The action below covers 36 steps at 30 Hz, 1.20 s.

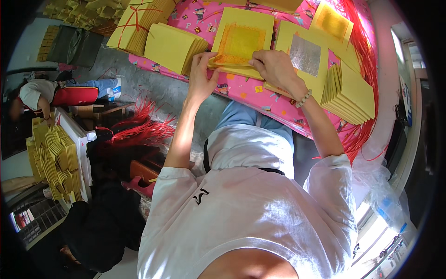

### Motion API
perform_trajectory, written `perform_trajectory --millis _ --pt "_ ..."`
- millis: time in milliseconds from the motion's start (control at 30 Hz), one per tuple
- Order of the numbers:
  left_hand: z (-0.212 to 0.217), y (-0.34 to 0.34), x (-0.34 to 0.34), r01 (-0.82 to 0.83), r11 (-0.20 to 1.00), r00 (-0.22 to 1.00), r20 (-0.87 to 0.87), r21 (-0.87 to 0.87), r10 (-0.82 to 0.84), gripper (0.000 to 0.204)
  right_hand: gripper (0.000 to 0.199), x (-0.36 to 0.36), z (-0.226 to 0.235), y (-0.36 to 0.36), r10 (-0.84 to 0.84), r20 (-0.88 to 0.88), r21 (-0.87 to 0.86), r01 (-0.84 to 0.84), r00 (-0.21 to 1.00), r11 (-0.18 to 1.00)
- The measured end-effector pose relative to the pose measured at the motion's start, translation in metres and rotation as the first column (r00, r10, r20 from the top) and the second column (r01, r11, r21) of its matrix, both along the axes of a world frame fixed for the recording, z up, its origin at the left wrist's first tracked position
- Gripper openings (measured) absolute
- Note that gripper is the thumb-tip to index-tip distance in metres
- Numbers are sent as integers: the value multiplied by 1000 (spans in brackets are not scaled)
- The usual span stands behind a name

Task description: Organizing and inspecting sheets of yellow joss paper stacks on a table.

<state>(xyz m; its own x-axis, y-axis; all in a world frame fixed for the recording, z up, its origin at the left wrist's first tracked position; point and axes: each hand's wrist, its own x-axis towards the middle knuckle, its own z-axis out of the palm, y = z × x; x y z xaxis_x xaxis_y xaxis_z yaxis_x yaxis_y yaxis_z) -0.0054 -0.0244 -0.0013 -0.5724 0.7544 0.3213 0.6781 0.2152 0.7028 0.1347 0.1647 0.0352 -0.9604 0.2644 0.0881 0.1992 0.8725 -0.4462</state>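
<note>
In front of me lies a stack of yellow paper (246, 18), topped by an orange-bordered square with a bright yellow centre. The near left corner of this paper sits between the fingers and thumb of my left hand (202, 76). Curled over the near right edge, my right hand (278, 69) grips the same paper; its fingertips are partly hidden. Just left of my left hand is a fanned pile of folded yellow paper (169, 46). To the right of my right hand lies yellow paper bearing a silver square (305, 55).
The pink patterned tablecloth (302, 111) covers the table. Another fanned yellow stack (350, 93) and red strands (364, 56) line its right side. A red-tied bundle (139, 23) stands far left. At left, a person (39, 95) works beside a white table (81, 149) with yellow bundles.
</note>
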Motion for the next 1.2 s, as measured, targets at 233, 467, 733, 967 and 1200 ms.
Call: perform_trajectory --millis 233,467,733,967,1200 --pt "26 26 7 56 995 915 -395 -86 -86 42 24 2 8 -2 -68 -121 -80 59 990 995" --pt "43 46 -3 35 986 830 -545 -165 -121 29 35 12 10 0 -202 -420 -279 86 885 956" --pt "94 43 19 82 971 996 -52 226 -72 19 78 27 9 14 -470 -344 -794 16 813 608" --pt "97 52 49 280 809 577 583 516 -572 29 88 56 32 12 -359 -524 -850 -448 772 276" --pt "45 86 72 270 862 808 387 428 -445 29 66 93 36 1 -382 -307 -853 -74 872 516"
